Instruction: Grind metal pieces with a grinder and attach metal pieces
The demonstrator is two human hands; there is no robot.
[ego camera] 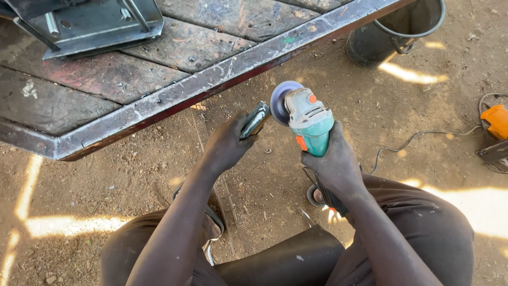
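1. One tabletop (174, 79) fills the upper left: worn, stained boards inside a grey steel frame whose long front edge runs diagonally from the left edge of the view up to the top right. No package, label or sign shows on it.
2. One welded grey steel bracket (90, 24) lies at the tabletop's far left corner, with round rods fixed across it.
3. One dark bucket (394, 34) with a wire handle stands on the dirt ground (132, 180), just past the tabletop's right end.
4. One angle grinder (309, 124), teal-bodied with orange switches and a grey-blue disc at its front, is held over the ground, below and clear of the tabletop's front edge. Its disc faces the metal piece and sits just beside it.
5. The right hand (336, 167) has its grip clamped around the grinder's rear body.
6. The left hand (227, 143) has its grip closed around one short grey metal piece (255, 119), a flat bar whose upper end juts out toward the disc.
7. One orange tool (496, 121) lies on the ground at the right edge of the view, only partly seen.
8. One thin dark cable (423, 135) trails over the ground from the grinder's side toward the orange tool.
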